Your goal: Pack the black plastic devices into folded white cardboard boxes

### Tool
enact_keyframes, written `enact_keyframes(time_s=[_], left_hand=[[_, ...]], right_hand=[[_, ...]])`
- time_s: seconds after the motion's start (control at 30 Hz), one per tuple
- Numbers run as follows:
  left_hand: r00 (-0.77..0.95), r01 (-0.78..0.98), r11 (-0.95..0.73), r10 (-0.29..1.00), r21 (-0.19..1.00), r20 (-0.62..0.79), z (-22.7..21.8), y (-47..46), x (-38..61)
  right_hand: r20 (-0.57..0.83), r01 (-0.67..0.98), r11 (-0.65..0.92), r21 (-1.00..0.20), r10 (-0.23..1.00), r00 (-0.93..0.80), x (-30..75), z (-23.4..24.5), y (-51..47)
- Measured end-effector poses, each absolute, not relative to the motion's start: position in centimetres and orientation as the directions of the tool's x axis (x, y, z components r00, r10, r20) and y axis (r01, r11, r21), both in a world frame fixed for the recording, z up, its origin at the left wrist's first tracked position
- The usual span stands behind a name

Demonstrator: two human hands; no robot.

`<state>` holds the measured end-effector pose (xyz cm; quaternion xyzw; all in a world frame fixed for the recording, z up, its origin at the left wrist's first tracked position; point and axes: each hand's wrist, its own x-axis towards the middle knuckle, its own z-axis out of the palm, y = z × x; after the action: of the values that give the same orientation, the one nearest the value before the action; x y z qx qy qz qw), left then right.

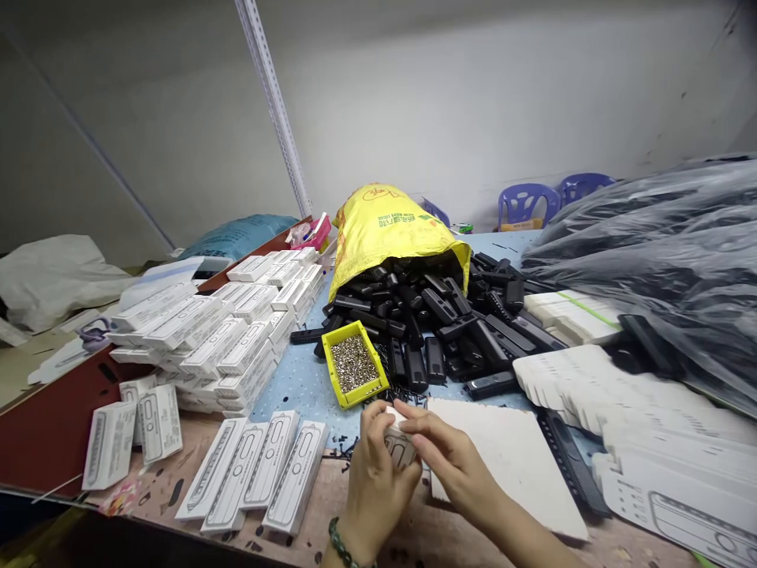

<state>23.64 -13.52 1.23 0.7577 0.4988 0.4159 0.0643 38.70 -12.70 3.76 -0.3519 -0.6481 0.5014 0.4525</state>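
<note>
A white printed box [400,443] is held upright between my two hands at the front of the table, most of it hidden by fingers. My left hand [377,481], with a beaded bracelet at the wrist, is wrapped round its side. The fingers of my right hand [445,451] are closed at its top end. Several finished-looking white boxes [296,477] lie in a row to the left. Just behind my hands stands a yellow bin [338,385] of small shiny metal pieces. Flat white printed cartons [639,410] fan out on the right.
A yellow sack [390,229] spills a pile of black plastic devices [434,355] at the table's middle. Stacked white boxes [218,331] fill the left. A white board [502,465] and one black device [571,461] lie beside my right hand. Dark plastic bags [650,229] bulge at the right.
</note>
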Motion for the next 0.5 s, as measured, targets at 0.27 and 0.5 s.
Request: enact_keyframes(time_s=[0.27, 0.5], left_hand=[[-0.129, 0.768, 0.097, 0.992, 0.633, 0.005, 0.3, -14.6, 17.5], [-0.218, 0.912, 0.182, 0.974, 0.368, 0.057, -1.4, -13.3, 12.2]], right_hand=[[0.187, 0.778, 0.282, -0.562, 0.959, -0.212, 43.7, 1.0, -4.4], [0.183, 0.935, 0.154, -0.319, 0.978, -0.099, 43.6, -2.0, 2.8]])
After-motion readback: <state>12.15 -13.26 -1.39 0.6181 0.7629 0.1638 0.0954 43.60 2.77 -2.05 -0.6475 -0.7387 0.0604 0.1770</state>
